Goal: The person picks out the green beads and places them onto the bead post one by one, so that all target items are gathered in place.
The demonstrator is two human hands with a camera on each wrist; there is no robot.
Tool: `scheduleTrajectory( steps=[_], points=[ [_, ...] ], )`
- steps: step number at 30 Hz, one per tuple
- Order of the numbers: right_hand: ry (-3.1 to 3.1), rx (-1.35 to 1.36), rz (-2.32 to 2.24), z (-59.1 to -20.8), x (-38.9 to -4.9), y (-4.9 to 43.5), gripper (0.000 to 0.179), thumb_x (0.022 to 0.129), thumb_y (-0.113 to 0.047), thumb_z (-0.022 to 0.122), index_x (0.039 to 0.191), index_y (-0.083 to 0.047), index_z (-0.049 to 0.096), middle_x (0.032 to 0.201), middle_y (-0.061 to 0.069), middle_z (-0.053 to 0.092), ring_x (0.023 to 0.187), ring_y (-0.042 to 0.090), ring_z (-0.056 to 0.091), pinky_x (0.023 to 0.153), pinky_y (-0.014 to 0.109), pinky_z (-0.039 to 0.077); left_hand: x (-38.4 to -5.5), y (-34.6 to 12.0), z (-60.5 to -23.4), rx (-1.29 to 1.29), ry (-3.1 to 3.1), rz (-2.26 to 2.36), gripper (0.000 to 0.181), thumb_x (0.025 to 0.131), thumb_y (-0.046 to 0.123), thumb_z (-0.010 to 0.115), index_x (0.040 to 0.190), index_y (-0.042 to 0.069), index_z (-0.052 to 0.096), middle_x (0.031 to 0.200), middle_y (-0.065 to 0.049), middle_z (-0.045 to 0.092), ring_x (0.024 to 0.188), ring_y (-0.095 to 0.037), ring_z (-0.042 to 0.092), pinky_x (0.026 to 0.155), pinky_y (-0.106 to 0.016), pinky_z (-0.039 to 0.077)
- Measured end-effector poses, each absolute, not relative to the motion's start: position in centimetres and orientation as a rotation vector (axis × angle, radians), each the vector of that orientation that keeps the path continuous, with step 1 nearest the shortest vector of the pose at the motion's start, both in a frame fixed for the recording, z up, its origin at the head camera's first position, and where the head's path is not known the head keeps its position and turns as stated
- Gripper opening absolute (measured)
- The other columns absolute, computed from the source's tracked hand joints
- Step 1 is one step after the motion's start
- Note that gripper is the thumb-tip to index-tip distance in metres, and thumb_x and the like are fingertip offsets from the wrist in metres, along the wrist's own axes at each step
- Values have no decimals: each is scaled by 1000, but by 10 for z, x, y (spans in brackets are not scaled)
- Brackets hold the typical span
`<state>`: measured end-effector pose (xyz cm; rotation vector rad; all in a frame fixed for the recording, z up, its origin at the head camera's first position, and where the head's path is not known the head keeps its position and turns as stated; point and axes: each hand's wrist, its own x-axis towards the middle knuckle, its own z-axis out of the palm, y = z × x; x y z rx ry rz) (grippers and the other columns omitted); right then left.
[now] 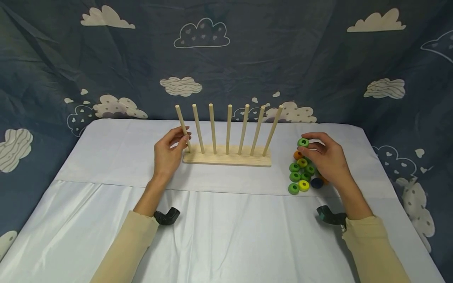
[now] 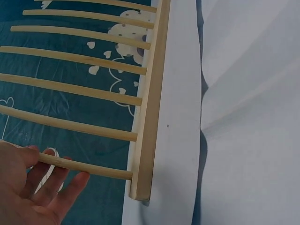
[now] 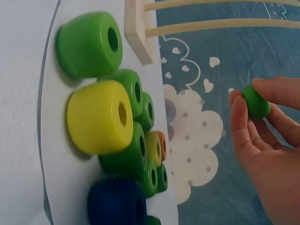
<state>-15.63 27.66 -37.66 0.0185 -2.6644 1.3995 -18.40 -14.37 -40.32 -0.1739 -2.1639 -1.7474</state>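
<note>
A wooden rack with several upright pegs, its base (image 1: 226,159) flat on the white cloth, stands at the middle of the table. My left hand (image 1: 170,151) pinches the leftmost peg (image 2: 101,169) between thumb and fingers, partway up. To the right, my right hand (image 1: 329,157) holds a green bead (image 3: 256,102) between thumb and fingertips, raised over a cluster of beads. In that cluster are green beads (image 1: 293,188), yellow beads (image 3: 98,117), orange ones and a dark blue bead (image 1: 317,182). Part of the cluster is hidden behind the right hand in the head view.
White cloth (image 1: 226,228) covers the table, with a seam running across it. A dark blue curtain with printed clouds (image 1: 201,35) hangs behind and at the sides. Black wrist mounts (image 1: 167,216) sit at both cuffs, over the front part of the table.
</note>
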Motion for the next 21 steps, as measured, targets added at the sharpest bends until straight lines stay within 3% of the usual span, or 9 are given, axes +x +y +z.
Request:
scheduleTrajectory(
  steps=[8, 16, 21],
  points=[
    [-2611, 94, 1435, -375, -157, 267, 42, 99, -8, 71, 139, -12, 59, 136, -1, 57, 99, -10, 63, 87, 0, 55, -186, -144, -403, -186, -2166, -1720, 25, 99, 9, 71, 124, 7, 74, 113, -17, 77, 95, 0, 72, 86, -38, 69],
    [-2472, 255, 1448, -369, -153, 259, 42, 94, 2, 74, 134, -5, 64, 123, -13, 58, 103, -3, 66, 89, 3, 57, -186, -144, -404, -197, -2142, -1721, 25, 98, 8, 71, 123, 4, 74, 113, -17, 77, 93, 0, 72, 84, -40, 69],
    [-2447, 310, 1468, -367, -151, 255, 44, 92, 7, 73, 133, -2, 64, 122, -14, 58, 101, -2, 67, 87, 4, 58, -188, -144, -405, -193, -2129, -1715, 23, 98, 9, 73, 120, 4, 75, 111, -17, 77, 91, 1, 72, 82, -40, 69]
  ],
)
